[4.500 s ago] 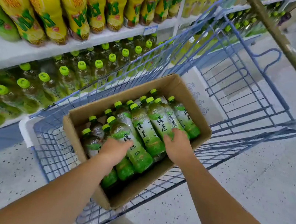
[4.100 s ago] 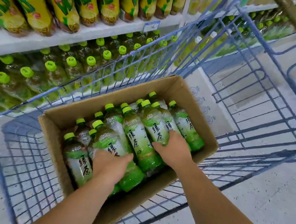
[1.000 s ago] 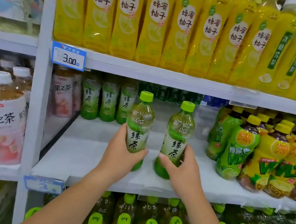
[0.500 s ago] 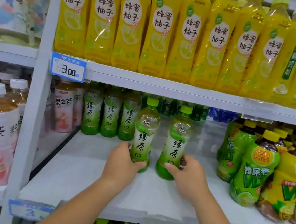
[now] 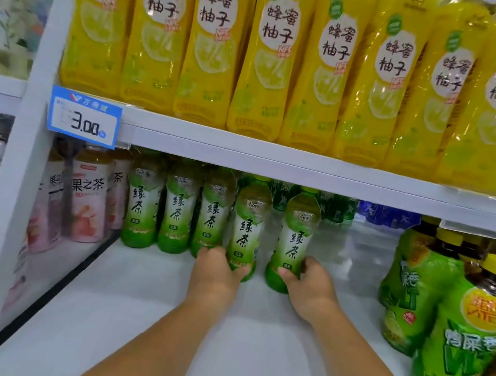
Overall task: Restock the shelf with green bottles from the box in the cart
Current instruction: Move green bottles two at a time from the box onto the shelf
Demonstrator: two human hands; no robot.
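Head view, the only view. Item: green-tea bottles, two in hand, both upright on the white shelf [image 5: 247, 350], bases down, labels facing out. Left bottle [image 5: 246, 230]: at 12 o'clock of the left hand [image 5: 215, 272], whose fingers [image 5: 209, 251] curl round its lower body, thumb on the near side. Right bottle [image 5: 295, 237]: at 3 o'clock of the first, a narrow gap between them; the right hand [image 5: 310, 290] wraps its base likewise, thumb in front, the rest behind. At 9 o'clock of the left bottle stands a row of three shelved bottles [image 5: 176, 209] of the same kind; whether the nearest touches it cannot be told. Handling, as judged: full, so fairly heavy for its build; thin plastic, firm while sealed, yielding to a hard squeeze; glossy sleeve probably slick; not fragile, but tall and narrow, so liable to tip and knock neighbours. Best hold: low on the body, as both hands have it, for sliding into line. Neighbours: pink tea bottles [image 5: 88, 195] at 9 o'clock, lime drink bottles [image 5: 470, 336] at 3 o'clock, yellow bottles [image 5: 268, 51] at 12 o'clock, price tag [image 5: 84, 116] at 10 o'clock.
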